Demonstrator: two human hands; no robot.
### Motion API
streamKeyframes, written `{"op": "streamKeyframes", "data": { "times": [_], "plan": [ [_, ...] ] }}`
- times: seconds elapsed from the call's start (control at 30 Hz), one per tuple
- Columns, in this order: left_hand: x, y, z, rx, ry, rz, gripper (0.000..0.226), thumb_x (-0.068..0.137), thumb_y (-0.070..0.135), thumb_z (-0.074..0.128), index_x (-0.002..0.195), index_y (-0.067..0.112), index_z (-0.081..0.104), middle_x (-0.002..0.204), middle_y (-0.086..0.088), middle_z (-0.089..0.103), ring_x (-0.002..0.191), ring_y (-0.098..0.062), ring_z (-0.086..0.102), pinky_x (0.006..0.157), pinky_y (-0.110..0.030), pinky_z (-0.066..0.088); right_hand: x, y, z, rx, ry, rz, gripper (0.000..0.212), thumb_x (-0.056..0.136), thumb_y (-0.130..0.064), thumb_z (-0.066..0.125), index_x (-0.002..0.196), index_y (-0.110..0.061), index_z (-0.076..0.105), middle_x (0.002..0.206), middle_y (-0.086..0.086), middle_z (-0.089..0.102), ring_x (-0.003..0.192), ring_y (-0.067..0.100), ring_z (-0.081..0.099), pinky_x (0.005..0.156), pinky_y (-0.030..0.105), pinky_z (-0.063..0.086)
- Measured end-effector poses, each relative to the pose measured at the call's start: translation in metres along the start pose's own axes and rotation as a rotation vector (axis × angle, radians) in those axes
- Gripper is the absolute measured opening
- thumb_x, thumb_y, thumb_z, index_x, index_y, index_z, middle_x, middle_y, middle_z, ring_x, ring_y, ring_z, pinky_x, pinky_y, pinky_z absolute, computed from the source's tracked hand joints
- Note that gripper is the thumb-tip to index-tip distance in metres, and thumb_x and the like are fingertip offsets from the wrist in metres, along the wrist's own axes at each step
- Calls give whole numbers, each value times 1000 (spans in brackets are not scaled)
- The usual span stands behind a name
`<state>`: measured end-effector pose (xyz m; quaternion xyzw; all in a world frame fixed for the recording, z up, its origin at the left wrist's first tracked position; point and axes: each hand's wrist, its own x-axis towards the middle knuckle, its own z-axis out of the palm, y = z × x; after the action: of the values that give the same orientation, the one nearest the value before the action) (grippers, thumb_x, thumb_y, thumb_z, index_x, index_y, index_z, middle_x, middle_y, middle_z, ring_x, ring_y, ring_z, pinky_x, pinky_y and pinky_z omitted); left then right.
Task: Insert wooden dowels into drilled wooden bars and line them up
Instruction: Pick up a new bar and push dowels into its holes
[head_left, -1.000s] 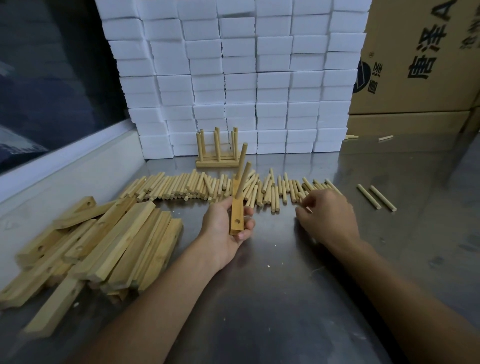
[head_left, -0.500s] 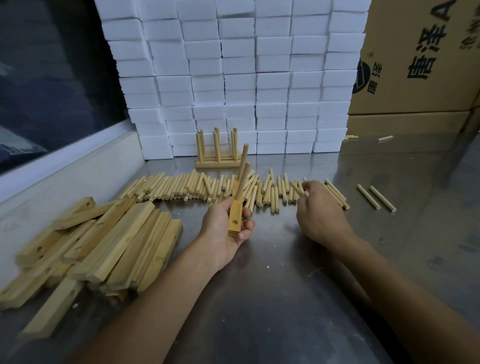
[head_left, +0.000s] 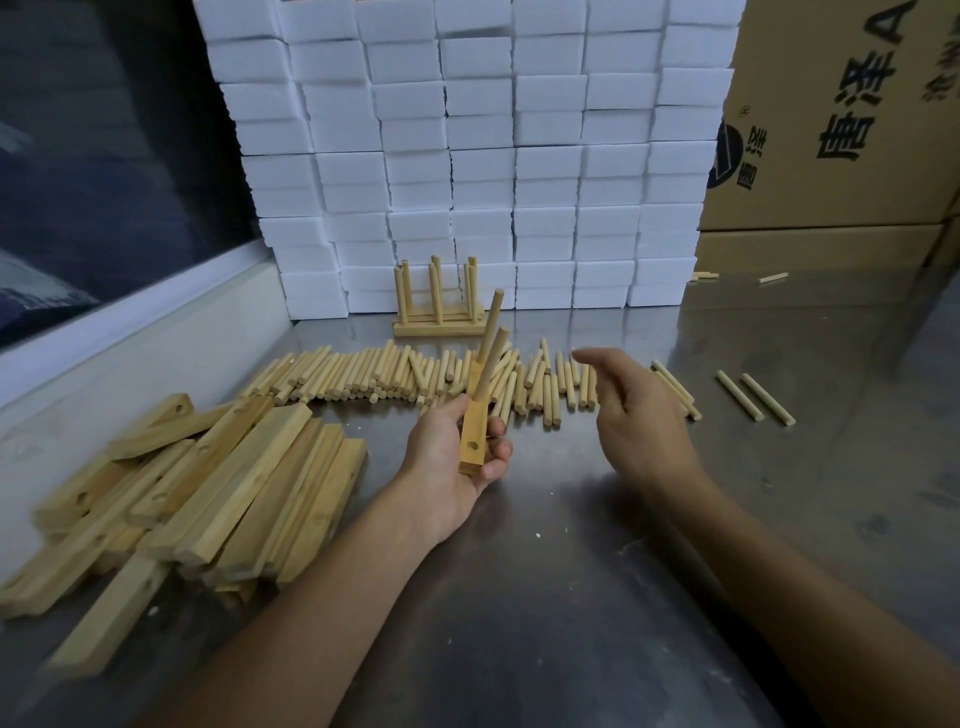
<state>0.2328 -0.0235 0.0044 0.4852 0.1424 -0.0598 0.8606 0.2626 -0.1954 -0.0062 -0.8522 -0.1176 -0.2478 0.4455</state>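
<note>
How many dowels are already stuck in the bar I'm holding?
2: both dowels stand side by side in the bar's far end, in the left hand; its near hole is empty.

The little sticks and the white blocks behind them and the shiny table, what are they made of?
The sticks look like plain, unpainted wood: pale tan, with a dull surface. The white blocks look like foam, perhaps polystyrene: matte, with soft edges, though it is hard to be sure from here. The table looks like bare metal, probably stainless steel: grey, and it gives dim reflections.
</note>
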Motion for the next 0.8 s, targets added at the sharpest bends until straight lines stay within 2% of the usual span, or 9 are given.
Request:
{"op": "streamKeyframes", "data": {
  "times": [0.1, 0.17, 0.27, 0.33, 0.4, 0.47, 0.57, 0.8],
  "plan": [
    [0, 0, 0, 1, 0, 3, 27, 105, 24, 35, 98, 4, 52, 66, -9, 51, 46, -18, 47, 31, -20, 29, 2, -1, 1, 40, 53, 33, 42, 106, -16, 38, 146, -27, 44, 83, -2, 58, 68, 7, 50, 64, 31, 43],
    [0, 0, 0, 2, 2, 6, 27, 105, 24, 35, 97, 4, 53, 66, -9, 51, 45, -18, 47, 31, -20, 29, 3, 0, 1, 49, 41, 63, 44, 105, -13, 39, 147, -25, 42, 84, -4, 57, 72, 9, 52, 63, 29, 43],
    [0, 0, 1, 0, 5, 9, 27, 105, 23, 36, 97, 4, 53, 65, -9, 51, 45, -18, 47, 31, -20, 28, 2, 0, 3, 112, 22, 124, 37, 104, -9, 41, 136, -25, 46, 92, -2, 58, 77, 15, 56, 64, 30, 48],
    [0, 0, 1, 0, 5, 8, 27, 105, 23, 36, 96, 4, 53, 65, -9, 51, 45, -18, 47, 31, -20, 29, 1, -3, 3, 260, 27, 197, 33, 103, -5, 44, 128, -26, 45, 97, 4, 59, 80, 18, 63, 70, 36, 56],
    [-1, 0, 1, 1, 5, 9, 27, 105, 22, 35, 97, 4, 53, 65, -9, 51, 45, -18, 47, 31, -20, 29, 1, -9, 2, 465, 73, 274, 34, 101, -2, 49, 124, -26, 46, 100, 9, 60, 74, 13, 68, 71, 32, 61],
    [-1, 1, 1, 5, 7, 13, 26, 105, 22, 35, 99, 4, 53, 65, -9, 51, 45, -18, 47, 31, -20, 29, 3, -12, 0, 640, 107, 317, 35, 100, -1, 51, 128, -22, 50, 99, 11, 62, 71, 14, 70, 68, 30, 62],
    [-2, 0, 1, 8, 11, 12, 26, 105, 22, 36, 98, 4, 54, 65, -9, 52, 44, -17, 47, 31, -20, 29, 4, -15, -4, 760, 80, 373, 36, 101, -4, 51, 132, -21, 53, 98, 10, 66, 71, 17, 70, 65, 30, 60],
    [-1, 1, 2, 1, 14, 7, 27, 104, 22, 36, 95, 4, 53, 65, -9, 52, 44, -18, 47, 32, -20, 28, 0, -22, -5, 958, 25, 491, 18, 101, -18, 55, 118, -13, 56, 81, 4, 74, 76, 25, 75, 58, 31, 58]
  ]
}}
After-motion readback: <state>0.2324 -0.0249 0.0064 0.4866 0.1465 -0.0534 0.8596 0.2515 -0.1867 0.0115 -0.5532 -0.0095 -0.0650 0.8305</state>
